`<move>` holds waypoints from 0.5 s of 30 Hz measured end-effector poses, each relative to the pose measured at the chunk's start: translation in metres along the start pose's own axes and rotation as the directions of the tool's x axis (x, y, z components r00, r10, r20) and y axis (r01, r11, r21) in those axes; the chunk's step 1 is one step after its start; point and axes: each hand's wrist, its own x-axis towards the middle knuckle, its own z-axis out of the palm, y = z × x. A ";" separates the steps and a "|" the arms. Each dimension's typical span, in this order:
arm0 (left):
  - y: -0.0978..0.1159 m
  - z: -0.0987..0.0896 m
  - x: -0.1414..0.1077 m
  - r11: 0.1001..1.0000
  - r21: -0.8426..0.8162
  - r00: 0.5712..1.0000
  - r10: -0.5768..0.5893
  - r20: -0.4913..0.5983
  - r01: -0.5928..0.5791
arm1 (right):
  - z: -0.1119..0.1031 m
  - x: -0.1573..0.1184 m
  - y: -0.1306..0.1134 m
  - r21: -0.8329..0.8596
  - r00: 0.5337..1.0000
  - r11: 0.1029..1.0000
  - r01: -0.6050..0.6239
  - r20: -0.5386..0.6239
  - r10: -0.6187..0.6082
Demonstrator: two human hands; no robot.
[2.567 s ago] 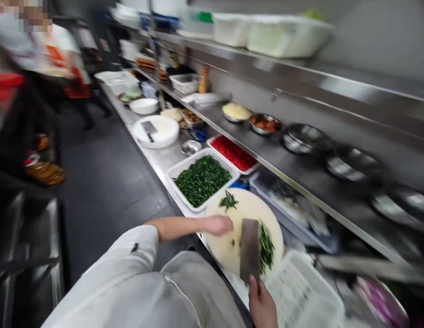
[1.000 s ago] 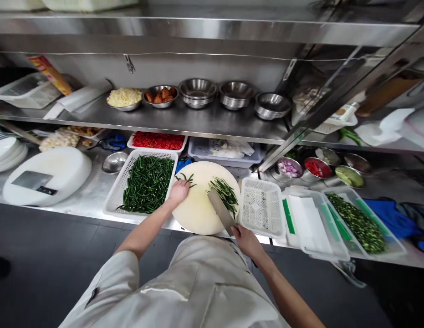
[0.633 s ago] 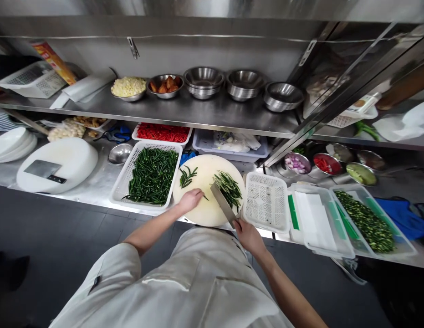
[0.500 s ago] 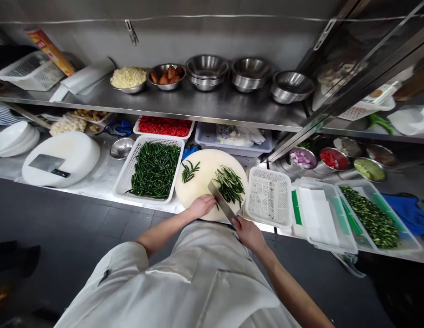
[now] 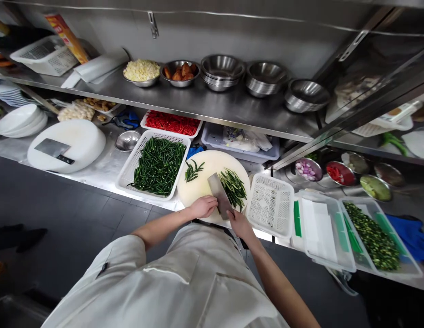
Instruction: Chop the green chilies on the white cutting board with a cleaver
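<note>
My right hand is closed round the handle of a cleaver, near the front edge of a round white cutting board. The blade is tilted, its broad side facing up. My left hand is on the board with curled fingers at the blade's left side. What lies under those fingertips is hidden. Right of the blade is a pile of sliced green chilies. A few whole green chilies lie at the board's far left.
A white basket of green chilies stands left of the board, an empty white basket right of it. Red chilies are behind. Another cleaver rests on a second board. Steel bowls line the shelf above.
The cleaver's blade has tipped flatter, showing more of its broad side, and my right hand has shifted slightly left. My left fingers are nearer the blade. The camera view has turned a little.
</note>
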 end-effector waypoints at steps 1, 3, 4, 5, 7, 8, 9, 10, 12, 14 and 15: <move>-0.001 -0.005 0.000 1.000 0.006 0.999 0.026 0.021 -0.026 | -0.001 0.004 -0.003 0.004 1.000 1.000 0.003 -0.012 -0.003; -0.008 -0.018 -0.002 0.998 0.052 0.998 0.033 0.054 -0.036 | -0.003 0.002 -0.002 0.001 0.999 1.000 0.011 -0.052 -0.011; -0.012 -0.027 -0.003 0.995 0.096 0.999 -0.014 0.042 0.010 | -0.003 -0.004 0.003 -0.001 0.998 1.000 0.022 -0.067 -0.022; -0.018 -0.037 -0.005 0.983 0.149 0.994 -0.105 -0.005 0.105 | -0.003 -0.011 0.010 0.001 0.997 0.999 0.041 -0.067 -0.041; -0.031 -0.056 -0.009 0.892 0.239 0.921 -0.348 -0.177 0.383 | -0.001 -0.030 0.027 0.021 0.996 0.996 0.088 -0.009 -0.088; -0.037 -0.063 -0.011 0.824 0.259 0.859 -0.443 -0.257 0.503 | 0.000 -0.038 0.034 0.036 0.993 0.994 0.108 0.035 -0.109; -0.043 -0.069 -0.013 0.767 0.270 0.807 -0.504 -0.308 0.582 | 0.001 -0.045 0.041 0.052 0.990 0.992 0.119 0.071 -0.123; -0.047 -0.072 -0.015 0.737 0.277 0.782 -0.532 -0.323 0.616 | 0.001 -0.050 0.047 0.069 0.987 0.990 0.122 0.095 -0.128; -0.051 -0.071 -0.018 0.758 0.288 0.809 -0.523 -0.267 0.585 | 0.000 -0.055 0.054 0.092 0.989 0.991 0.101 0.098 -0.110; -0.050 -0.063 -0.020 0.812 0.272 0.856 -0.479 -0.194 0.516 | -0.003 -0.054 0.056 0.075 0.995 0.995 0.073 0.058 -0.077; -0.048 -0.058 -0.021 0.831 0.255 0.869 -0.461 -0.180 0.494 | -0.005 -0.053 0.056 0.049 0.997 0.997 0.065 0.038 -0.067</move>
